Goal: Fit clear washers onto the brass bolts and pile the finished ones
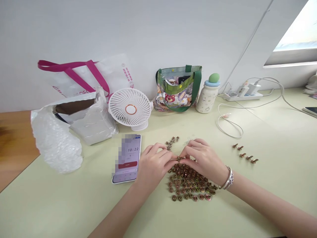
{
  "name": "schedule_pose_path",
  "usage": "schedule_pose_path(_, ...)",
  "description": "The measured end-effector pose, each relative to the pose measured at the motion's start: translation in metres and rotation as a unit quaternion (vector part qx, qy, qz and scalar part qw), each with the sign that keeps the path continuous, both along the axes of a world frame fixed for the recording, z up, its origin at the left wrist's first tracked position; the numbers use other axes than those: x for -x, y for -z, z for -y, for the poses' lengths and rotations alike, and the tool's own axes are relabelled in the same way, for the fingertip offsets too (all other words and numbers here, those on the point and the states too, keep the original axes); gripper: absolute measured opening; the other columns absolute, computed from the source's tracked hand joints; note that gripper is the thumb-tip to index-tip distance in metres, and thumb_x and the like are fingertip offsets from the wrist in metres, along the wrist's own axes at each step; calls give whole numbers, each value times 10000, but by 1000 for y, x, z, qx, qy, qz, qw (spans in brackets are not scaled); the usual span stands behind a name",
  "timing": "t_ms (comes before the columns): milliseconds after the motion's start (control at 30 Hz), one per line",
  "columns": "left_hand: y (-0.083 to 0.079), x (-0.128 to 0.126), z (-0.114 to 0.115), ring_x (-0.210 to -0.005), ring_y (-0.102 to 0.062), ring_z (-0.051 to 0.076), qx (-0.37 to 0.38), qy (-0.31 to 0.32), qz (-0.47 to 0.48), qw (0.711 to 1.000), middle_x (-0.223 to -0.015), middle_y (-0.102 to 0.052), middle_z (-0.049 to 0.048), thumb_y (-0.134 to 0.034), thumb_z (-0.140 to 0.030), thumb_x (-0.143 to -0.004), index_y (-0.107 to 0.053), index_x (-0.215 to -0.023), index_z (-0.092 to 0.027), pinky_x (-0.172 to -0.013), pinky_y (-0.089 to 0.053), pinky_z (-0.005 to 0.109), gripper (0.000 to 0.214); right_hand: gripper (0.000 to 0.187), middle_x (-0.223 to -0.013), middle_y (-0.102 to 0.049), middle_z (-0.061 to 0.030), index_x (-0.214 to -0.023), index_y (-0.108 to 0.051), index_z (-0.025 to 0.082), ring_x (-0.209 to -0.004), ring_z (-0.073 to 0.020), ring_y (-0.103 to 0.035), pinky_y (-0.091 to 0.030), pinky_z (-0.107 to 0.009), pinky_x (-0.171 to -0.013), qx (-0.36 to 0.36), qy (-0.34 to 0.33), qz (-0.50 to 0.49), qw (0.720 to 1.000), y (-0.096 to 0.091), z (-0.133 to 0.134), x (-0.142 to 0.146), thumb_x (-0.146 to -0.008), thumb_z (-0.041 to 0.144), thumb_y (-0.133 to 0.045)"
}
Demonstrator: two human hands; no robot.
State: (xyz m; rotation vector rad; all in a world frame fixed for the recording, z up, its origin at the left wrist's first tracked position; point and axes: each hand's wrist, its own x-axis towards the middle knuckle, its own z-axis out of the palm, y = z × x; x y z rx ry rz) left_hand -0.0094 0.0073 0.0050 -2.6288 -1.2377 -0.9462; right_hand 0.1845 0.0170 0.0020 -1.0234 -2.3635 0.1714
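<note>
My left hand (152,165) and my right hand (203,160) meet fingertip to fingertip over a pale green table (272,138). Together they pinch one small brass-coloured bolt (178,159) between them. Just below the hands lies a pile of several nuts and washers (190,186). A smaller cluster of bolts (172,141) sits just beyond the fingers. A silver bracelet (229,178) circles my right wrist.
A phone (127,158) showing 10:22 lies left of my left hand. A row of several bolts (245,154) lies to the right. Behind stand a white fan (130,109), bubble wrap and a torn parcel (64,132), a cartoon bag (179,89), a bottle (209,94), a power strip (244,94) with cables.
</note>
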Motion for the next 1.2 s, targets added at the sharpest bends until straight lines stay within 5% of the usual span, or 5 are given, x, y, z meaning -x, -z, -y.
schedule_pose_path(800, 1, -9, 5, -753, -572, 166, -47, -45, 31, 997, -621, -639, -50, -596, -213, -682, -572, -645, -210, -691, -411, 319, 44, 59, -777, -630, -9, -852, -519, 205, -727, -152, -557, -380, -342, -795, 18, 3, -8, 1000, -2, 8, 7, -874, 199, -465)
schedule_pose_path(1033, 0, -6, 2, -753, -568, 154, -2, -55, 40, 998, -633, -634, -57, -605, -213, -693, -583, -666, -210, -682, -405, 304, 35, 72, -736, -612, -11, -858, -541, 206, -732, -148, -552, -391, -326, -796, -35, -14, 2, 999, -1, -3, -3, -877, 250, -487)
schedule_pose_path(1200, 0, -4, 1, -773, -550, 151, 35, -48, 39, 997, -666, -639, -53, -598, -226, -735, -608, -713, -212, -711, -403, 301, 28, 68, -802, -655, -32, -861, -580, 208, -866, -193, -553, -399, -328, -746, -42, 50, 71, 995, 3, -28, -25, -850, 239, -521)
